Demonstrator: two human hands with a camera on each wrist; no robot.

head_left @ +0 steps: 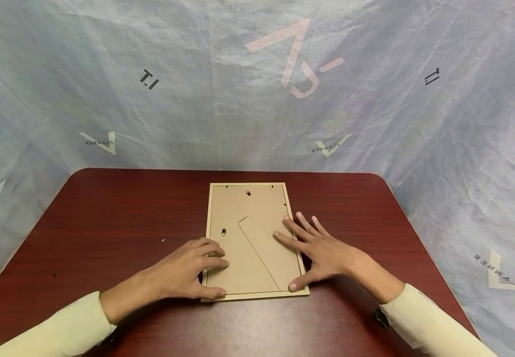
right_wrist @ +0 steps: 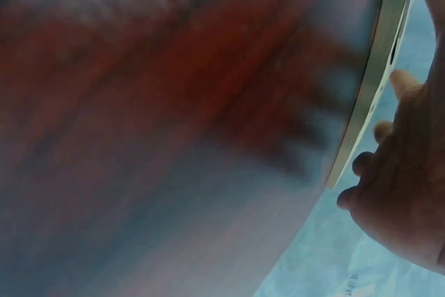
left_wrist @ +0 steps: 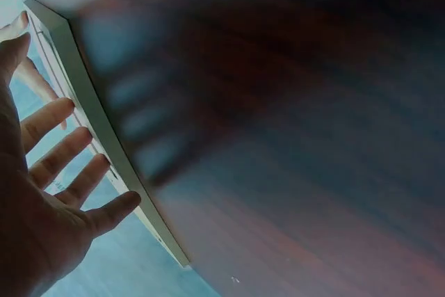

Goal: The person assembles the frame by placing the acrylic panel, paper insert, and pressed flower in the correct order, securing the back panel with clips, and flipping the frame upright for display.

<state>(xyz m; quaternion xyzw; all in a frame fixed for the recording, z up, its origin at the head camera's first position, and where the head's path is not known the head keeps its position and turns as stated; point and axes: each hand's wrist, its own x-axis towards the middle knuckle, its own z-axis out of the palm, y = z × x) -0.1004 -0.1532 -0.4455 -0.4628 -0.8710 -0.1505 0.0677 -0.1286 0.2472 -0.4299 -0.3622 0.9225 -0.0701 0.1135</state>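
Note:
A picture frame lies back side up on the table, its pale wooden border around a tan backing board with a stand flap lying flat in it. Two small dark hanging hooks sit on the board, one near the top and one toward the left. My left hand is at the frame's lower left edge, fingers spread over the border. Over the right edge extends my right hand, fingers fanned out, thumb at the lower right corner. In the left wrist view, the left fingers overlap the frame's side.
The dark red wooden table has rounded far corners. Grey-blue printed sheeting hangs behind it and on both sides. A tiny white speck lies on the table left of the frame.

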